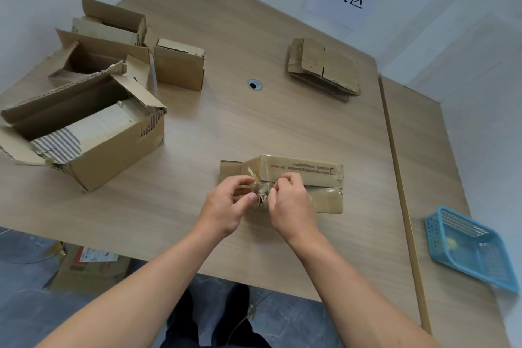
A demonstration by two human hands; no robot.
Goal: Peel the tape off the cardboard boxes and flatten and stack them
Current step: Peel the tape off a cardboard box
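Both hands, left hand (226, 203) and right hand (291, 200), pinch crumpled tape (261, 195) on the centre box (302, 181); flat stack (324, 70) upper right, open boxes (93, 110) remain left.

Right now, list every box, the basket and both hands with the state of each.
Box being worked on: lying on the table, tape partly peeled and crumpled.
Left hand: pinching the crumpled tape.
Right hand: pinching the same tape.
Large box: upright, flaps open and torn.
Small box: upright, top open.
Two far-left boxes: upright, flaps open.
Flattened stack: flat, piled.
Blue basket: upright, nearly empty.
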